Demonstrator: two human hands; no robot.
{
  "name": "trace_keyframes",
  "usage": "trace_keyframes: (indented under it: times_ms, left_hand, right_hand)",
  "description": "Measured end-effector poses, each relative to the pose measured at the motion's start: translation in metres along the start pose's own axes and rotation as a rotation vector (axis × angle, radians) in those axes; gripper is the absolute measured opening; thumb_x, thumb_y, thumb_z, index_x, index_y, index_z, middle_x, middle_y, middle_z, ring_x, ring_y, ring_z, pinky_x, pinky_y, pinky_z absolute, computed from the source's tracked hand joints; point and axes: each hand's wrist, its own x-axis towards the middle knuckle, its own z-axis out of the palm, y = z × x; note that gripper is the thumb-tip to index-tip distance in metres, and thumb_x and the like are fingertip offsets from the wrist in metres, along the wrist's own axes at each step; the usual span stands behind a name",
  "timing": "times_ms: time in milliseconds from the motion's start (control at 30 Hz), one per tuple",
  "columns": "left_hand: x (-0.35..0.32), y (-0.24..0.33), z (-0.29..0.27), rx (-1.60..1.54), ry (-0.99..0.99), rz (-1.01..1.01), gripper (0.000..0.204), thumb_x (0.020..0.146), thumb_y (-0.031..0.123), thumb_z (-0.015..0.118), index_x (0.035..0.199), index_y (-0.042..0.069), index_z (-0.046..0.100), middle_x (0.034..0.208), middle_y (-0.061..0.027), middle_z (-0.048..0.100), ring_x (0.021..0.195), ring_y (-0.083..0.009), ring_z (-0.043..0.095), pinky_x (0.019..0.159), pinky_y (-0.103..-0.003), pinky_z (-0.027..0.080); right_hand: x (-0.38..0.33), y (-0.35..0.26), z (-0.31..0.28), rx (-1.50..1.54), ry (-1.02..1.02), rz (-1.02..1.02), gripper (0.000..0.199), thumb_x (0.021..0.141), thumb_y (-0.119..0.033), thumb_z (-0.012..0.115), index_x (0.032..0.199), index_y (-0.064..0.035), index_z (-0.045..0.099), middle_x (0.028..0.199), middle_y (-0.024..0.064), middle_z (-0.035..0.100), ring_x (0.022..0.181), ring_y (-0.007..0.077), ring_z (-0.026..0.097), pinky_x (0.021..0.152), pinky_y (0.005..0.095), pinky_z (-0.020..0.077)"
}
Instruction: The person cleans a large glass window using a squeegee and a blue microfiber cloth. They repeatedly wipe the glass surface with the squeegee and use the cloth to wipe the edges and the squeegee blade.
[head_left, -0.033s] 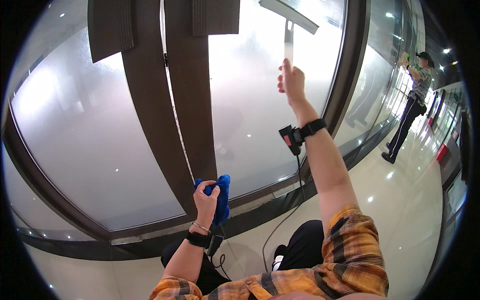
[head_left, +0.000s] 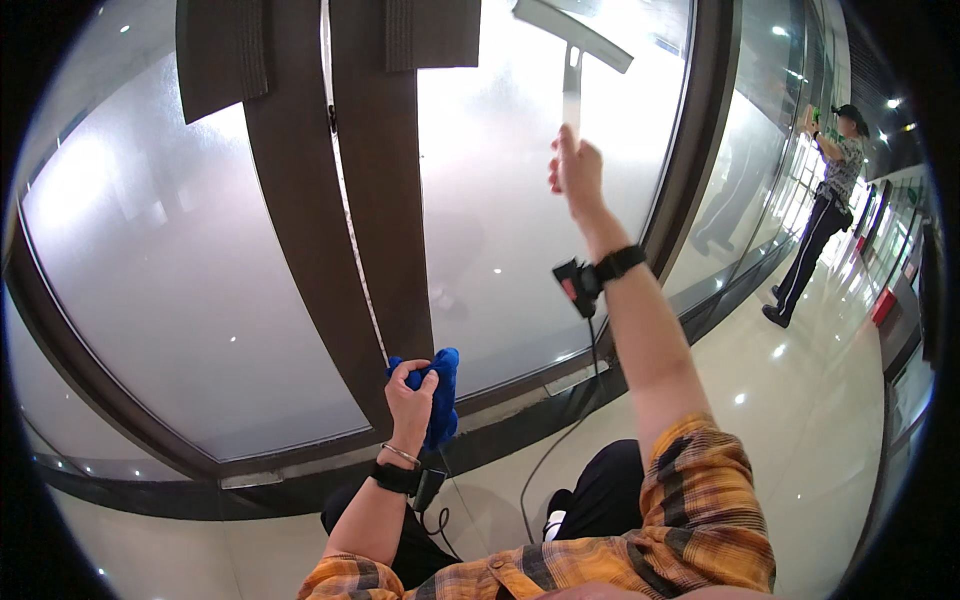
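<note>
My right hand [head_left: 577, 182] is closed round the handle of a squeegee [head_left: 582, 40], up in front of the frosted glass pane [head_left: 500, 290] on the right. The squeegee's long blade slants down to the right across the upper glass; whether it touches the glass I cannot tell. Low down, by the foot of the brown door frame [head_left: 378, 230], my left hand [head_left: 408, 403] grips a bunched blue cloth [head_left: 442, 402]. Part of the cloth is hidden behind my fingers.
A second frosted pane [head_left: 180, 270] fills the left door. Broad brown handle plates [head_left: 430, 38] project near the top. A cable [head_left: 553, 452] hangs from my right wrist device. At far right a person [head_left: 838, 185] stands facing the glass wall on the shiny floor [head_left: 740, 440].
My right hand and the squeegee have shifted slightly left, the hand also a little lower. My left hand with the cloth stays nearly where it was.
</note>
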Motion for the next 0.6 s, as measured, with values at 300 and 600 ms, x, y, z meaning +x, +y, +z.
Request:
trace_keyframes:
  times_ms: [300, 600]
  left_hand:
    - [-0.002, 0.007, 0.002, 0.015, 0.037, 0.001, 0.015, 0.079, 0.009, 0.069, 0.093, 0.002, 0.068, 0.088, -0.0058, 0.067, 0.081, -0.0147, 0.06, 0.076, -0.028, 0.048]
    - [-0.002, 0.011, 0.007, 0.026, 0.017, 0.015, 0.014, 0.079, 0.008, 0.068, 0.092, 0.001, 0.068, 0.088, -0.0054, 0.067, 0.081, -0.0145, 0.06, 0.076, -0.027, 0.047]
  right_hand:
    - [-0.245, 0.242, -0.003, -0.256, -0.108, 0.244, 0.051, 0.097, -0.05, 0.043, 0.081, -0.0032, 0.052, 0.05, 0.0059, 0.046, 0.042, 0.0192, 0.052, 0.042, 0.0345, 0.0404]
    - [0.021, 0.031, -0.042, -0.026, 0.074, 0.054, 0.05, 0.095, -0.051, 0.048, 0.072, -0.007, 0.051, 0.049, 0.0024, 0.047, 0.038, 0.0127, 0.048, 0.033, 0.0276, 0.0339]
